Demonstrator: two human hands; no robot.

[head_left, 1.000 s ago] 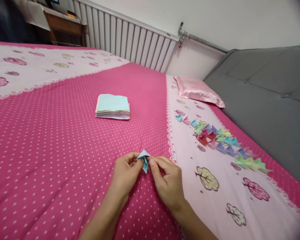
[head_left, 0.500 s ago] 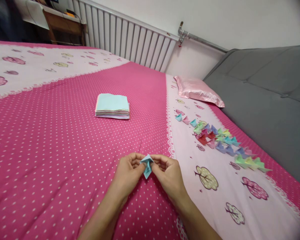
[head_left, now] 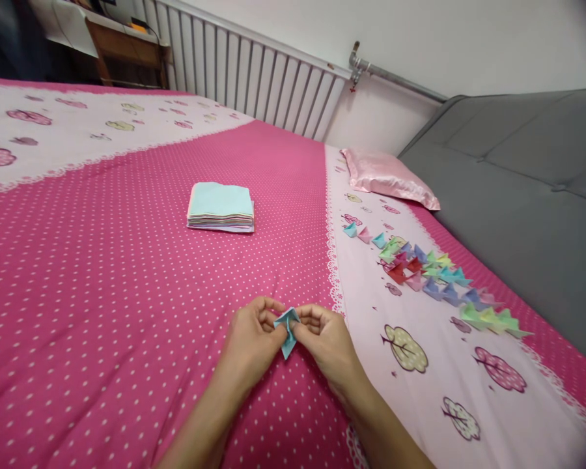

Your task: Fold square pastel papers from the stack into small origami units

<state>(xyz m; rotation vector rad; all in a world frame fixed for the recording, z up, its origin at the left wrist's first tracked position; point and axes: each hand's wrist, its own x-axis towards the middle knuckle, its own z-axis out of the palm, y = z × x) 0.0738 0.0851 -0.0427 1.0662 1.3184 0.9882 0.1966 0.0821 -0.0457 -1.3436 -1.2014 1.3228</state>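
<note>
Between my two hands is a small folded piece of light blue paper, diamond-shaped with a fold opened in its middle. My left hand pinches its left side, thumb pressed into the fold. From the right, my right hand grips the opposite side with its thumb on the inner fold. The fingertips behind the paper are partly hidden. A stack of square coloured paper, pale blue on top, lies farther off to the left. Several folded paper boats in many colours stand in rows to the right.
A pink dotted bedspread with a pale printed band lies under everything. The pink satin pillow rests by the grey padded headboard. Behind the bed are a white radiator and a wooden table.
The folded blue paper has tilted and sits slightly lower. My right thumb has shifted left across its middle, and both hands stay close together around it.
</note>
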